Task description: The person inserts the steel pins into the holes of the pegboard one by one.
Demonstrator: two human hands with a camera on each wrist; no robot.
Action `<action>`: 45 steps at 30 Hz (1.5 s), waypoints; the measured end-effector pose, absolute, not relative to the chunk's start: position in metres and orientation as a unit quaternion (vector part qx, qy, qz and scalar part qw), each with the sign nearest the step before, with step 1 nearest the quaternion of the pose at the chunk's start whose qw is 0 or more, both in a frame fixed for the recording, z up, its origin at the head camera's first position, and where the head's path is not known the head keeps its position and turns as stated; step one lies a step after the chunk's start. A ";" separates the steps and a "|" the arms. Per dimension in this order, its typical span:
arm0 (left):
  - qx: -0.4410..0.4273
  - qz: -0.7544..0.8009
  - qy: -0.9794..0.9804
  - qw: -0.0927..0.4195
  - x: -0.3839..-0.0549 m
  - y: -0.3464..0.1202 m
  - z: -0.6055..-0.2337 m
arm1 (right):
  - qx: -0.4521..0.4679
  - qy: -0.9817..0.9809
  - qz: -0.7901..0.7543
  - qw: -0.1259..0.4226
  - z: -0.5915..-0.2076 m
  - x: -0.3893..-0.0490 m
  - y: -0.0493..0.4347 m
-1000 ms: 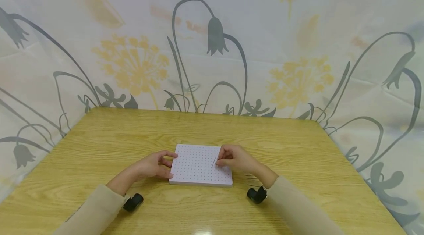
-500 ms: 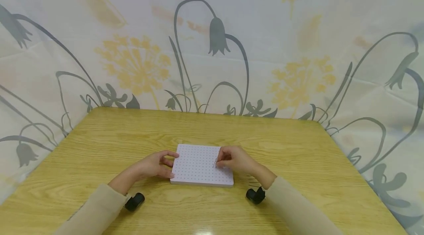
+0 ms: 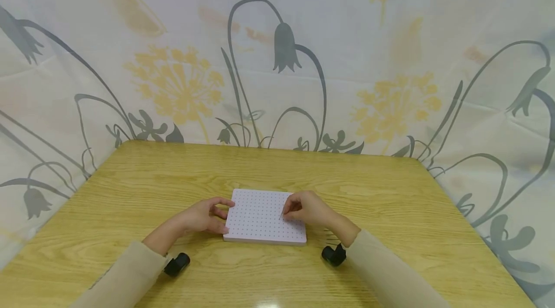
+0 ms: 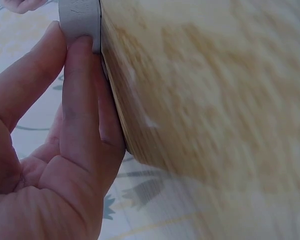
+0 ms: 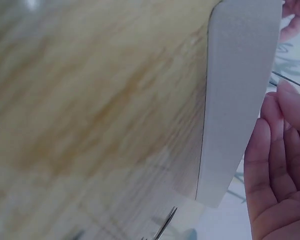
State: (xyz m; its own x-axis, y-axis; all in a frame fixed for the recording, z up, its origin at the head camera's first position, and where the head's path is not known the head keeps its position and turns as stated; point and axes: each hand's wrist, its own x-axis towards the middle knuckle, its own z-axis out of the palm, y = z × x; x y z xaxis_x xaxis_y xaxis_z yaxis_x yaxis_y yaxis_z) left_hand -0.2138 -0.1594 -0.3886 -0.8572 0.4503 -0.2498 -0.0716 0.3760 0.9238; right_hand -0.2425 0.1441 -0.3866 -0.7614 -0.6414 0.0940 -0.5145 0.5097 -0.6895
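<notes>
A flat white pegboard [image 3: 256,221] with a grid of small dots lies on the wooden table. My left hand [image 3: 204,216] holds its left edge, the thumb at the near corner and the index fingertip farther up. In the left wrist view, the fingertips [image 4: 81,45] press the board's side. Over the board's right part, my right hand [image 3: 309,209] pinches a thin dark needle-like rod [image 3: 281,214]. It slants, its lower end right at the dotted surface. The right wrist view shows the rod [image 5: 292,81] beyond the board's edge, its pinched part hidden by the fingers.
Several similar thin rods [image 3: 331,237] lie on the table [image 3: 260,274] right of the board, partly behind the right wrist. A black wrist camera [image 3: 177,264] hangs under the left wrist, another black camera [image 3: 334,255] under the right. A flower-patterned cloth [image 3: 277,81] stands behind the table.
The head view has shifted slightly. My right fingertips have edged a little left beside the rod, whose lower end stays over about the same spot. The left hand keeps its place on the pegboard.
</notes>
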 end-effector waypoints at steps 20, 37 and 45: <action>0.122 0.553 0.789 0.238 -0.212 -0.160 -0.389 | -0.341 0.858 -0.370 0.107 -0.388 -0.240 0.170; 0.121 0.545 0.795 0.238 -0.212 -0.159 -0.387 | -0.328 0.858 -0.381 0.106 -0.382 -0.239 0.222; 0.102 0.546 0.798 0.235 -0.211 -0.158 -0.387 | -0.318 0.866 -0.372 0.105 -0.380 -0.239 0.238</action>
